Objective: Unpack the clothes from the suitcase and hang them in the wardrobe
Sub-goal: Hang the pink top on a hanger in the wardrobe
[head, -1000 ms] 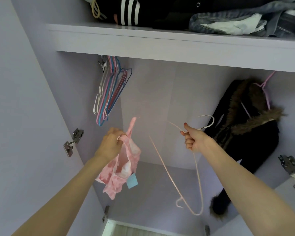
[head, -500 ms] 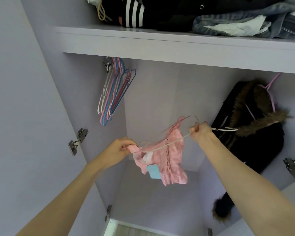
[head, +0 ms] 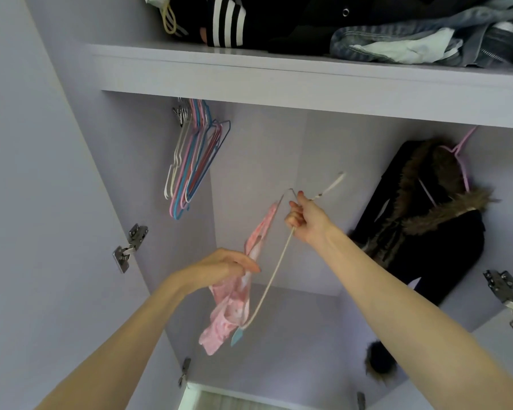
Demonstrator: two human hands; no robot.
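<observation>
1. Threading pink garment [head: 234, 303] onto white hanger [head: 274, 270]: half a second ago the hanger lay near level between my hands, now it is tipped steeply, hook end up.
2. Right hand [head: 304, 220] is curled tight round the hanger near its neck, hook [head: 333, 184] pointing up toward the rail area.
3. Left hand [head: 228, 266] has fingers closed round the garment's upper part; one strap runs up the hanger's top corner, the rest dangles beside the lower arm.
4. Judgement: garment only partly seated, other side needs looping on before hanging.
5. Free rail space appears to sit between spare hangers [head: 193, 161] and black fur-trimmed coat [head: 427, 220].
</observation>
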